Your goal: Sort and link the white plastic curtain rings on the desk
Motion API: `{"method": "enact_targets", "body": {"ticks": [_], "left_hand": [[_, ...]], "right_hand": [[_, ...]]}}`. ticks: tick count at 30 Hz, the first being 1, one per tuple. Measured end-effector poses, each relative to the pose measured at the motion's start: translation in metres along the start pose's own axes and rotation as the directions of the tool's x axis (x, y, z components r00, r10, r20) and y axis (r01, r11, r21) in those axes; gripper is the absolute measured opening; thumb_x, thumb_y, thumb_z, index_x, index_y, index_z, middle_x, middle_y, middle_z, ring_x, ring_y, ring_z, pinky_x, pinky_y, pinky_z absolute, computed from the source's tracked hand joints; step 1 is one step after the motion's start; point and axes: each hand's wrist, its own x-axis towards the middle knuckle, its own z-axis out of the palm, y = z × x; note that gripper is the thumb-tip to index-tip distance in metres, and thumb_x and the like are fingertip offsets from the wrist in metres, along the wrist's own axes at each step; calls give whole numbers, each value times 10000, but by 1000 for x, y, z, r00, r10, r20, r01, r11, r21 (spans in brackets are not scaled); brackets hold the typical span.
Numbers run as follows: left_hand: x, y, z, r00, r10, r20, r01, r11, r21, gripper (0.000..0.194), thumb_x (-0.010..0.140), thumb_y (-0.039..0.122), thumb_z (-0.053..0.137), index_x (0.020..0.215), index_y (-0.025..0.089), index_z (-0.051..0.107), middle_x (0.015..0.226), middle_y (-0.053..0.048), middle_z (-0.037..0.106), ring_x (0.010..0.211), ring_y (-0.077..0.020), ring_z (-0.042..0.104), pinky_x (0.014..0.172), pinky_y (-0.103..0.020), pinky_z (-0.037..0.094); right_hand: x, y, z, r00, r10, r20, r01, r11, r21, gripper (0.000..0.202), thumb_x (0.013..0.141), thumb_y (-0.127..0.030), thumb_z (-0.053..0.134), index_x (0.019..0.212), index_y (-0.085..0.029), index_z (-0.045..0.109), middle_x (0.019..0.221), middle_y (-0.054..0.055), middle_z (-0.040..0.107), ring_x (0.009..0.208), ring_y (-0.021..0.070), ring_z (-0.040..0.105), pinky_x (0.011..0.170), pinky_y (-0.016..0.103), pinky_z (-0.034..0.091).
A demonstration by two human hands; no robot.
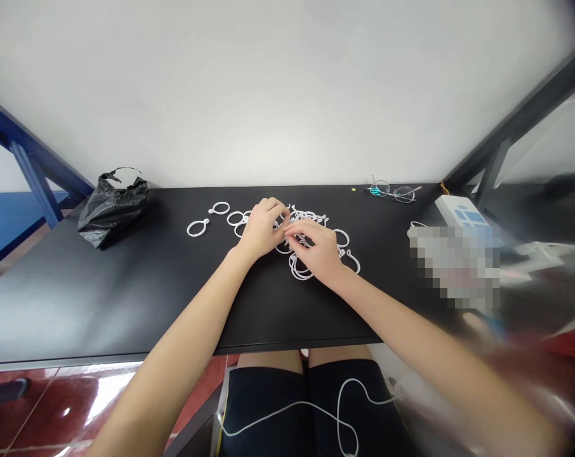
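A loose pile of white plastic rings (pixel 301 270), each with a small knob or eyelet, lies on the black tabletop under both hands. My left hand (pixel 264 230) is closed, its fingers curled round the edge of a white ring that is mostly hidden. From the right, my right hand (pixel 318 249) meets its fingertips with thumb and forefinger pinched together. What sits in that pinch is too small and covered to make out. Two single rings, one nearer (pixel 197 228) and one farther back (pixel 221 207), lie apart to the left of the pile.
A crumpled black plastic bag (pixel 111 209) stands at the left rear of the table (pixel 125 304). Eyeglasses (pixel 393 192) rest near the wall. At the right are a white and blue box (pixel 463 212) and a blurred-out item. A white cable (pixel 287 406) crosses my lap.
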Motion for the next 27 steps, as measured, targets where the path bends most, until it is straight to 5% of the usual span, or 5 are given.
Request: {"method": "enact_targets", "body": {"ticks": [7, 17, 27], "left_hand": [[-1, 6, -7, 999, 38, 30, -37, 999, -35, 219, 885, 153, 390, 892, 195, 604, 973, -71, 641, 956, -219, 555, 865, -357, 425], [-3, 7, -6, 980, 170, -104, -181, 978, -108, 110, 862, 197, 477, 827, 179, 579, 837, -67, 632, 792, -207, 537, 745, -342, 447], [-1, 2, 1, 985, 135, -112, -139, 990, -26, 194, 916, 213, 451, 745, 185, 538, 735, -38, 594, 680, -167, 523, 661, -288, 395]], "right_hand": [[4, -4, -6, 997, 24, -74, -26, 999, -25, 157, 888, -157, 547, 789, -226, 647, 898, 42, 724, 890, 203, 685, 849, 369, 553], [7, -3, -6, 977, -63, -201, 69, 997, 24, 149, 898, -154, 565, 818, -225, 668, 953, 53, 730, 901, 192, 698, 824, 363, 573], [6, -3, -5, 975, -99, -197, 108, 994, 33, 151, 886, -123, 564, 821, -221, 660, 975, 61, 726, 913, 194, 697, 828, 365, 573]]}}
